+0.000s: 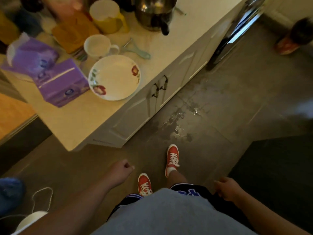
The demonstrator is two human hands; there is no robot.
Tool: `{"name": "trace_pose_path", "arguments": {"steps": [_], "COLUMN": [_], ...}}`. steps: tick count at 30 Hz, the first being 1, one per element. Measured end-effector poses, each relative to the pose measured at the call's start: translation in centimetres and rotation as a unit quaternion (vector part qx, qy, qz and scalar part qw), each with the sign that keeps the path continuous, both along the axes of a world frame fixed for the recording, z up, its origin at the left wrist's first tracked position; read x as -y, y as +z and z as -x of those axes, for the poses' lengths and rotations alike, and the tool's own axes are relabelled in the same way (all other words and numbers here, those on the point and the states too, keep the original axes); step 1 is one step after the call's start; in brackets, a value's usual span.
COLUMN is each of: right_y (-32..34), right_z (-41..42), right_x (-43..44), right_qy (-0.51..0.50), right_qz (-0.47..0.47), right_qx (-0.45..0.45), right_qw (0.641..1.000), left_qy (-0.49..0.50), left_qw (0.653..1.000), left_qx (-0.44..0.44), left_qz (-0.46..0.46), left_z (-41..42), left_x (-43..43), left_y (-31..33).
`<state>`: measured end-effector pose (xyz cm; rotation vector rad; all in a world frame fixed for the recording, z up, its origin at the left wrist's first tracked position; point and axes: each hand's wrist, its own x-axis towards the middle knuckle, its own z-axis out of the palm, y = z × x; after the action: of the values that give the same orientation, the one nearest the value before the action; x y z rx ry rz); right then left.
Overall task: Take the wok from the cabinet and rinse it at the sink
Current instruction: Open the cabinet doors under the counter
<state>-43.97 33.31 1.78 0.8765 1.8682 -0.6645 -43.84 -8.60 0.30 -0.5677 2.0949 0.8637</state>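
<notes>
No wok or sink shows in the head view. A white cabinet (135, 112) under the counter has its doors closed, with two dark handles (160, 86) side by side. My left hand (122, 170) hangs low over the floor, fingers curled in with nothing in them, well below and in front of those handles. My right hand (227, 190) hangs at my right side beside my dark shorts, fingers loosely curled and empty. My red shoes (172, 158) stand on the dark floor facing the cabinet.
The pale counter (76, 124) carries a flowered plate (115, 77), white mug (98, 45), yellow jug (108, 16), steel kettle (154, 12), teal peeler (135, 50) and purple tissue packs (61, 82). A puddle (179, 122) wets the floor. A dark mat (279, 175) lies right. Another person's head (299, 36) shows far right.
</notes>
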Motion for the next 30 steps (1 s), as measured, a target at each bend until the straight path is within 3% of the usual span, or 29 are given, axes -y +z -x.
{"name": "trace_pose_path", "arguments": {"steps": [6, 14, 19, 23, 30], "right_y": [-1.0, -3.0, -5.6, -8.2, -12.3], "right_z": [9.1, 23.3, 29.8, 33.5, 35.7], "right_x": [1.2, 6.2, 10.6, 14.5, 18.9], "right_qy": [0.077, 0.137, 0.099, 0.062, 0.066], "right_qz": [0.028, 0.198, 0.262, 0.266, 0.296], "right_qx": [-0.074, -0.159, -0.222, -0.34, -0.441], "right_qw": [0.994, 0.958, 0.934, 0.9, 0.845], "left_qy": [0.044, 0.066, 0.059, 0.059, 0.022], "left_qw": [0.996, 0.989, 0.989, 0.986, 0.975], "left_qx": [-0.079, -0.133, -0.133, -0.154, -0.218], "left_qz": [-0.028, -0.028, -0.017, -0.024, -0.027], "left_z": [9.9, 21.0, 25.1, 26.8, 27.3], "left_x": [-6.3, -12.3, -12.9, -12.1, -10.4], "left_y": [1.7, 0.8, -1.8, -4.3, -7.6]}}
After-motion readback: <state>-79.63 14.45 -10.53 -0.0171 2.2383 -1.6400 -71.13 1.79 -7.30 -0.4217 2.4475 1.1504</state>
